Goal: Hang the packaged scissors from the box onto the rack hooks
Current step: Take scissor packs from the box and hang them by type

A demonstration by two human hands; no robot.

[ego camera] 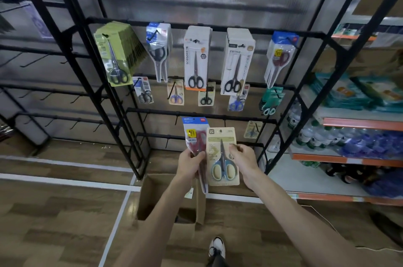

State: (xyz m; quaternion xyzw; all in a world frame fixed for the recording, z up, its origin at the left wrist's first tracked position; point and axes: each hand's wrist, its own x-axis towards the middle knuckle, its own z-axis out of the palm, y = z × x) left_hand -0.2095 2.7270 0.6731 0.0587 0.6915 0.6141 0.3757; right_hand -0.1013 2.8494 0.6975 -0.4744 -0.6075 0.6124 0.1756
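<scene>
My left hand [189, 164] grips a clear pack of red-handled scissors [194, 135] with a blue header. My right hand [244, 161] holds the right edge of a tan card pack with blue-and-cream scissors [222, 157]. Both packs are upright in front of the black rack [202, 114], level with its lower bars. An open cardboard box [152, 197] sits on the floor below my hands; a small pack [189, 193] shows inside it. Many scissors packs hang on the upper hooks, among them a green stack [115, 57] and a white pack marked SCISSORS [196, 59].
Bare hooks [176, 120] stick out from the lower bars of the black rack. To the right stand orange-edged shelves [362, 123] with water bottles and teal packs. An empty black rack [43, 87] stands at the left. The floor is wood-patterned with white lines. My shoe [217, 247] is near the box.
</scene>
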